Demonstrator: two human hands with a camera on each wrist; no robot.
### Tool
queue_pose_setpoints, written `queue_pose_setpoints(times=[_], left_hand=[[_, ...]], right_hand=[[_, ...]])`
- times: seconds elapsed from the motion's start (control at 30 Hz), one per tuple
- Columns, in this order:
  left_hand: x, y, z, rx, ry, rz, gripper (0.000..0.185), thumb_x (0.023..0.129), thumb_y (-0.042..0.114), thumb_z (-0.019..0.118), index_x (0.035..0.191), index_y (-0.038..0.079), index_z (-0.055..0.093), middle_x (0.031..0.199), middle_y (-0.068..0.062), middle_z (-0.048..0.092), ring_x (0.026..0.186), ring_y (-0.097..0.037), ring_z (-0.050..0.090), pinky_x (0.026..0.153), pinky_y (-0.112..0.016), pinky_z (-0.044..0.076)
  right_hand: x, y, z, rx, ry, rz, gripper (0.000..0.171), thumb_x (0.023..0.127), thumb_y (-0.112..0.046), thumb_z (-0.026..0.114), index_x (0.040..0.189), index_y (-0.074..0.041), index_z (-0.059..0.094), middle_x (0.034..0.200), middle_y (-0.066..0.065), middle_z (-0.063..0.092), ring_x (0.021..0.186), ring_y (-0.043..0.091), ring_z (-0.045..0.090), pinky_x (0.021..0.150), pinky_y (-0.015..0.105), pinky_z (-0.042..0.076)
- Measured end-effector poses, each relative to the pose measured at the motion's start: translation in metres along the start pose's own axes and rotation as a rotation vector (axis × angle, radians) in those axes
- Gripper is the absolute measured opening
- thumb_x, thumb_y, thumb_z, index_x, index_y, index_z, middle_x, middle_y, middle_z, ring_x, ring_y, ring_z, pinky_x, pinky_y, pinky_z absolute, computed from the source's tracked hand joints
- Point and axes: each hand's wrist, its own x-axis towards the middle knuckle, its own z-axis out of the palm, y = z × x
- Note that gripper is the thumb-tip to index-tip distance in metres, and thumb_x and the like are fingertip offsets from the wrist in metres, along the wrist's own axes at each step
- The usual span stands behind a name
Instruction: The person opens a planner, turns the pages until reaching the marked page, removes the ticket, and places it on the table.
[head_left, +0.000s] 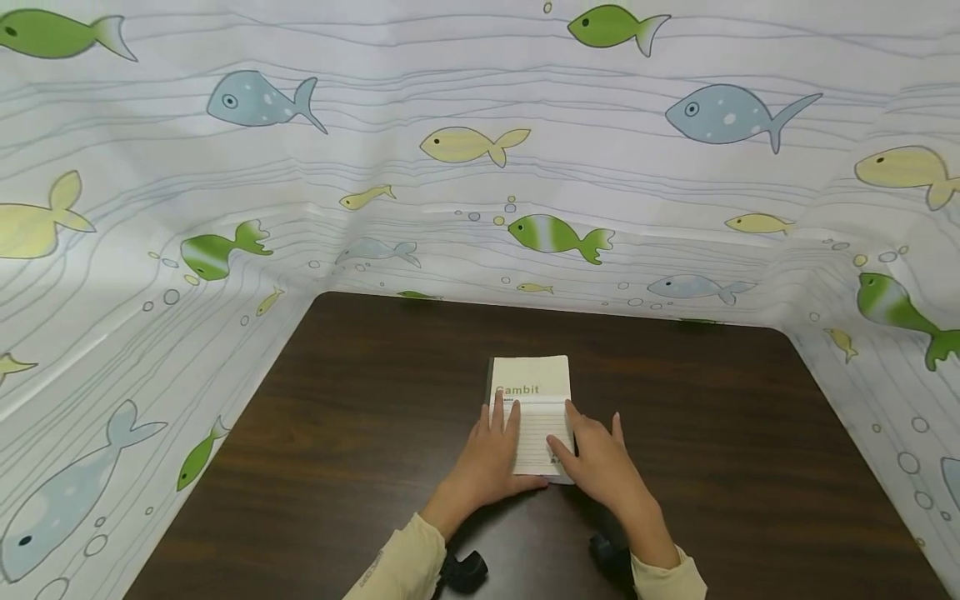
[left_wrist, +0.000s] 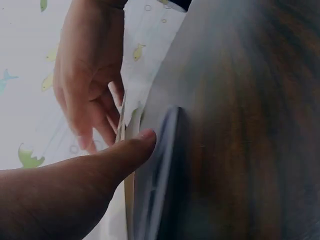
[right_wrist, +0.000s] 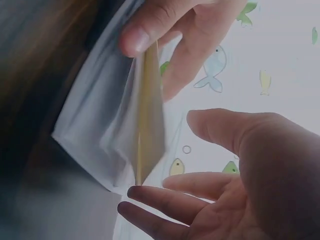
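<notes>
A white-covered notebook [head_left: 543, 425] with "Gambit" printed near its top and a lined lower part lies on the dark table. My left hand [head_left: 487, 462] rests along its left side, fingers straight on the cover, thumb at the near edge. That thumb [right_wrist: 137, 40] touches the page edges in the right wrist view, where a yellowish band shows among the pages. At the notebook's right side is my right hand [head_left: 596, 458], its fingers loosely spread and its thumb over the cover. In the right wrist view my right fingertips [right_wrist: 136, 192] sit close by the notebook's corner.
The brown wood-grain table [head_left: 360, 400] reaches out on all sides of the notebook. A white sheet with printed fish [head_left: 450, 179] stands behind the table and along both sides. Black wrist devices [head_left: 465, 573] hang under the beige sleeves [head_left: 405, 562].
</notes>
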Motion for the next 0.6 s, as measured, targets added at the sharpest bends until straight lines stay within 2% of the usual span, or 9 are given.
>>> queue_pose_setpoints(times=[0.1, 0.2, 0.3, 0.4, 0.5, 0.6], left_hand=[[-0.001, -0.001, -0.005, -0.033, -0.010, 0.003, 0.112, 0.078, 0.072, 0.062, 0.151, -0.003, 0.022, 0.153, -0.034, 0.015, 0.135, -0.050, 0.030, 0.106, -0.049, 0.037], [-0.004, -0.004, -0.009, -0.107, -0.044, -0.016, 0.111, 0.080, 0.073, 0.058, 0.153, -0.002, 0.019, 0.154, -0.032, 0.015, 0.136, -0.049, 0.030, 0.103, -0.049, 0.040], [-0.008, -0.010, -0.012, -0.187, -0.059, -0.028, 0.110, 0.081, 0.070, 0.059, 0.153, -0.001, 0.016, 0.156, -0.027, 0.016, 0.139, -0.041, 0.030, 0.103, -0.046, 0.041], [-0.013, -0.017, -0.012, -0.254, -0.033, -0.010, 0.109, 0.081, 0.065, 0.063, 0.153, -0.003, 0.016, 0.155, -0.021, 0.022, 0.133, -0.030, 0.040, 0.100, -0.042, 0.044], [-0.017, -0.023, -0.011, -0.322, -0.001, 0.005, 0.106, 0.083, 0.064, 0.062, 0.153, -0.001, 0.016, 0.152, -0.012, 0.030, 0.122, -0.020, 0.048, 0.097, -0.039, 0.046], [-0.025, -0.028, -0.008, -0.386, 0.025, 0.006, 0.099, 0.086, 0.063, 0.059, 0.154, 0.005, 0.018, 0.151, -0.007, 0.035, 0.122, -0.017, 0.049, 0.098, -0.040, 0.045]], right_hand=[[-0.002, -0.002, -0.002, -0.001, 0.010, -0.005, 0.068, 0.097, -0.039, 0.058, 0.143, 0.008, 0.040, 0.130, 0.019, 0.059, 0.124, 0.035, 0.053, 0.105, 0.072, 0.004], [-0.001, -0.004, -0.003, 0.014, 0.013, 0.006, 0.069, 0.098, -0.040, 0.056, 0.144, 0.008, 0.038, 0.133, 0.020, 0.057, 0.125, 0.035, 0.052, 0.107, 0.071, 0.004], [-0.001, -0.004, -0.003, 0.035, 0.018, 0.024, 0.069, 0.099, -0.042, 0.051, 0.144, 0.008, 0.037, 0.134, 0.020, 0.056, 0.125, 0.034, 0.052, 0.107, 0.070, 0.005], [0.000, -0.004, -0.002, 0.061, 0.034, 0.046, 0.068, 0.101, -0.045, 0.046, 0.143, 0.008, 0.040, 0.133, 0.020, 0.056, 0.125, 0.034, 0.052, 0.107, 0.070, 0.008], [0.000, -0.002, 0.000, 0.102, 0.068, 0.074, 0.063, 0.103, -0.046, 0.041, 0.136, 0.006, 0.051, 0.128, 0.018, 0.061, 0.122, 0.033, 0.055, 0.106, 0.070, 0.013], [0.000, -0.001, 0.004, 0.149, 0.101, 0.109, 0.058, 0.104, -0.048, 0.034, 0.116, -0.002, 0.068, 0.108, 0.010, 0.070, 0.110, 0.029, 0.063, 0.105, 0.070, 0.017]])
